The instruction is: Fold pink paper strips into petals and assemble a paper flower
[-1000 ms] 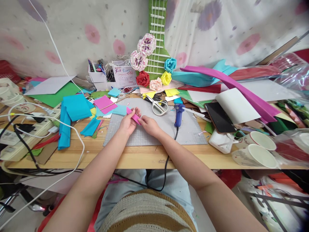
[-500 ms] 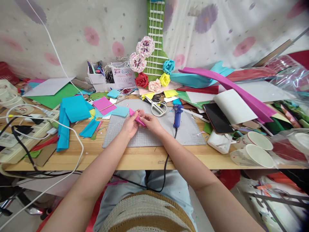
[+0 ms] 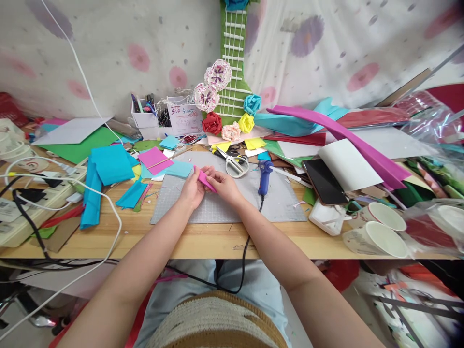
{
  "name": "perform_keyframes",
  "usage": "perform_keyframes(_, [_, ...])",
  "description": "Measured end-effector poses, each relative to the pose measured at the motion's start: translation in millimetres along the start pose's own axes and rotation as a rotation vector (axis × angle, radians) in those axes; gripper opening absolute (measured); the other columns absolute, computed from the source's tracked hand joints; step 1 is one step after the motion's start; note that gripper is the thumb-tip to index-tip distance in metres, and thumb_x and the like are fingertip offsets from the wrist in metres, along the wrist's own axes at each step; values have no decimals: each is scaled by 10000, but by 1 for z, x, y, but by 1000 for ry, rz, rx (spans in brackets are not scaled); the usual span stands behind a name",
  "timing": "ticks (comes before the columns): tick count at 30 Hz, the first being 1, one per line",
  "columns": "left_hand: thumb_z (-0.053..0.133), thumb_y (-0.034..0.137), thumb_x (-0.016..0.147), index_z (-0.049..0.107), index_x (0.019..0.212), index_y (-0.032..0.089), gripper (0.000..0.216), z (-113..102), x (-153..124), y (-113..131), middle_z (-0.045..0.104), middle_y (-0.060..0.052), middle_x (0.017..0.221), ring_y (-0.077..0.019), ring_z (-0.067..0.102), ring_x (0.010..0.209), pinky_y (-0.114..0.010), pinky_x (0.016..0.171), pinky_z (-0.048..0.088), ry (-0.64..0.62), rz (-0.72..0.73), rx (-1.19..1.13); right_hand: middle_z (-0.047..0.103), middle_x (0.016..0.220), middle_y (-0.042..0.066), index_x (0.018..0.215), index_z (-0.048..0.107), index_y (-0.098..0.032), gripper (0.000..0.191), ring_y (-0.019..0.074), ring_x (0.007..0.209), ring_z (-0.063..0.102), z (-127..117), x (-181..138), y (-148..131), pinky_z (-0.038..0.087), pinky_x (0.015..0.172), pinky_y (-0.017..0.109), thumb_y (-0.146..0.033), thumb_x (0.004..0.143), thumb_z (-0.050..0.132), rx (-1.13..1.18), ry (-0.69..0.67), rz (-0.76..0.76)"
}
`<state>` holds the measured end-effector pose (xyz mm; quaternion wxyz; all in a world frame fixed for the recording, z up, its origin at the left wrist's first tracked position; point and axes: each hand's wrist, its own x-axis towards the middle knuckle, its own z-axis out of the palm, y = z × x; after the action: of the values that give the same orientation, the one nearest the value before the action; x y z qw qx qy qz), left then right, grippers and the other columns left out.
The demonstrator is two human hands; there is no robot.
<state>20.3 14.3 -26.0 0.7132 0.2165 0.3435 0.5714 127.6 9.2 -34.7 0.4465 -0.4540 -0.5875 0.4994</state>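
Observation:
Between my two hands is a small folded piece of magenta paper [image 3: 205,180], held above the grey cutting mat [image 3: 232,212]. My left hand [image 3: 195,189] pinches its left part, and my right hand [image 3: 224,184] grips its right part with the thumb on top. Behind my hands lie scissors with pale handles [image 3: 235,166]. A blue hot glue gun [image 3: 264,178] rests on the mat to the right, its black cord running down off the table edge. Left of my hands are a light blue paper piece [image 3: 179,169] and a magenta square [image 3: 155,160] with a thin stick across it.
A green panel with white strings and paper flowers [image 3: 232,96] stands at the back. Blue paper [image 3: 112,164] and a power strip [image 3: 43,208] with cables lie left. At right are a black phone-like slab [image 3: 324,181], a white tray [image 3: 328,217] and paper cups [image 3: 377,239].
The magenta paper's pointed upper left end now looks blunter and flatter between my fingers. Both hands stay at nearly the same place; the view has shifted slightly.

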Motion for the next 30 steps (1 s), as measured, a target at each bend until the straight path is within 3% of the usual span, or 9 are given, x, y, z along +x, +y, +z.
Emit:
perform_keyframes(3, [424,328,894,603,855,127,272,0,2,2,672,-112,961,-149,630,933,-303,900,456,31,48,-5,603,595,-22,675,519,-175,247,83,515,537,-1,0,-1,433,520,202,-397,777,547,-35,-8,-6])
perform_keyframes(9, [395,297,906,598,834,127,274,-4,4,5,676,-115,968,-149,630,948,-315,917,441,68,96,-4,627,601,-3,719,569,-154,264,86,505,564,-6,-2,-3,464,494,200,-412,737,621,69,-160,139])
perform_keyframes(20, [367,247,908,580,781,112,282,-4,6,7,678,-136,974,-171,632,970,-328,908,441,154,214,40,630,568,-7,666,561,-148,201,97,492,588,-3,-3,-6,483,486,211,-315,751,636,125,-174,195])
perform_keyframes(23, [362,262,910,580,836,136,262,-4,6,9,649,-110,1085,-166,621,991,-324,888,460,113,165,32,633,567,-4,667,557,-145,205,92,485,586,-3,-3,-7,483,487,206,-312,748,643,136,-162,203])
perform_keyframes(28, [341,493,885,571,980,148,425,-4,2,12,605,-127,1172,-196,594,1054,-332,903,472,-15,-7,37,637,575,-6,676,562,-138,215,93,491,591,-5,-3,-6,495,497,209,-321,734,660,169,-105,189])
perform_keyframes(30, [380,439,888,576,968,116,385,-4,0,10,619,-148,1138,-203,582,1075,-335,934,456,-59,-41,94,638,580,-7,673,558,-136,225,94,499,597,-5,-3,-5,501,501,209,-326,727,666,185,-91,184])
